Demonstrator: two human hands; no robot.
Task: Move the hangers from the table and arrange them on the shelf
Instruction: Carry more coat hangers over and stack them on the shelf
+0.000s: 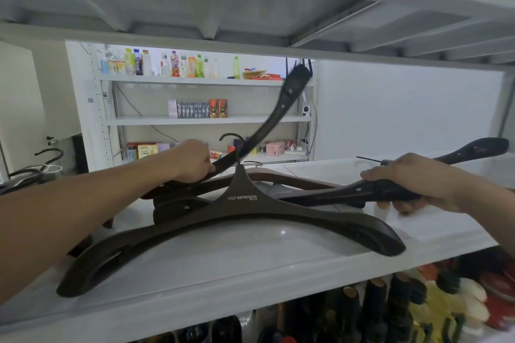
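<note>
White metal shelf (250,267) is filling the view, glossy top, another shelf deck close overhead; behind it a second rack with drink bottles (167,65) and small boxes (198,108), wine bottles (373,312) sitting on the level below. Big dark hanger (237,220) is lying flat across the shelf front, branded centre facing up, its near arm tip hanging at the front edge. Brown hanger (278,177) is lying under and behind it. Left hand (192,161) is gripping a black hanger (281,108) by one arm, the other arm sticking up and back, blurred. Right hand (412,178) is curling round another black hanger (459,153) at its middle, low over the right side of the pile. Risk, as I judge it: the hangers are crossing and overlapping, so setting either one down could snag hooks or nudge the front hanger off the edge onto the bottles below; the raised arm could also be hitting the deck overhead
</note>
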